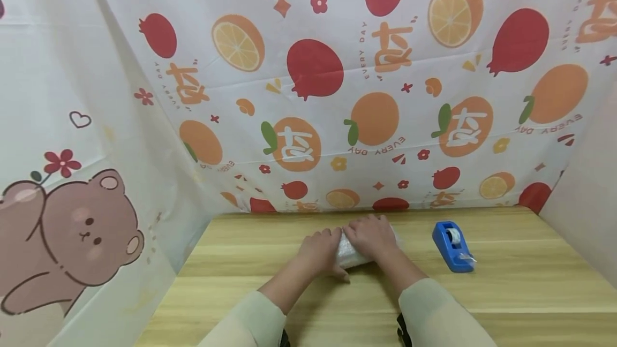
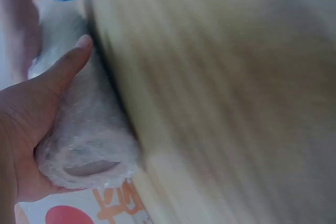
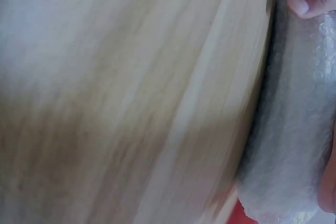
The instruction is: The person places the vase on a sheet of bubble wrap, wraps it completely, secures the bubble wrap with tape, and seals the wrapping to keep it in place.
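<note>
A roll of bubble wrap (image 1: pixel 348 255) lies on the wooden table between both hands. In the left wrist view the clear bubble wrap roll (image 2: pixel 97 108) shows a layered end with a dark, flattened opening in it. My left hand (image 1: pixel 319 253) grips its left part, the thumb lying along the near side. Over the right part bends my right hand (image 1: pixel 372 235), holding the roll from above; its fingertips are hidden behind it. The right wrist view has the bubble wrap (image 3: pixel 294 103) at its right edge, with a thumb on it near the top.
To the right on the table (image 1: pixel 520 277) stands a blue tape dispenser (image 1: pixel 453 248) with a roll of clear tape, a loose tape end sticking out at the front. A fruit-printed curtain (image 1: pixel 318 68) hangs behind the table, and a bear-printed one (image 1: pixel 87 229) on the left.
</note>
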Demonstrator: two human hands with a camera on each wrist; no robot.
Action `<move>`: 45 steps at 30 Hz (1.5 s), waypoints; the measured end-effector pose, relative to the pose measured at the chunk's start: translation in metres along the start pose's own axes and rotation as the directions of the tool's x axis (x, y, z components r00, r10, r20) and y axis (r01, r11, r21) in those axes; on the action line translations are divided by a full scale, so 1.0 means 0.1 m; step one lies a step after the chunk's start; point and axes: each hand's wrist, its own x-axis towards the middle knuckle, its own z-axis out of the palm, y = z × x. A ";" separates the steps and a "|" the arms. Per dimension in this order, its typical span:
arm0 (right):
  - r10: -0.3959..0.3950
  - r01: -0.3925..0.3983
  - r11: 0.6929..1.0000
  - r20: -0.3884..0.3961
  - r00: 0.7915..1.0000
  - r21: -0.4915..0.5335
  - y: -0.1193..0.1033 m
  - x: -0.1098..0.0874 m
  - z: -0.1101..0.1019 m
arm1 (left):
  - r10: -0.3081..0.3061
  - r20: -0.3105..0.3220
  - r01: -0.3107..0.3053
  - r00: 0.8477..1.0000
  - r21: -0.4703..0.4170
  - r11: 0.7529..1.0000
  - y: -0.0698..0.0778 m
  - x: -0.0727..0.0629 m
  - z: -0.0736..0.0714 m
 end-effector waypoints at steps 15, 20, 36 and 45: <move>0.017 -0.019 0.996 0.016 1.000 0.091 0.01 0.05 -0.04 | 0.069 -0.063 -0.068 0.996 0.013 0.998 -0.05 0.03 0.02; 0.001 -0.001 0.995 -0.003 1.000 0.095 0.03 0.03 -0.03 | 0.066 0.002 -0.066 0.998 -0.035 0.997 -0.06 0.06 -0.01; -0.028 0.032 0.998 -0.064 0.998 0.060 0.02 0.00 0.01 | 0.061 0.175 -0.016 0.983 -0.247 0.969 -0.17 0.14 0.00; -0.037 0.039 0.999 -0.096 0.995 0.015 0.03 -0.06 0.04 | 0.053 0.201 0.009 0.978 -0.298 0.954 -0.18 0.14 -0.04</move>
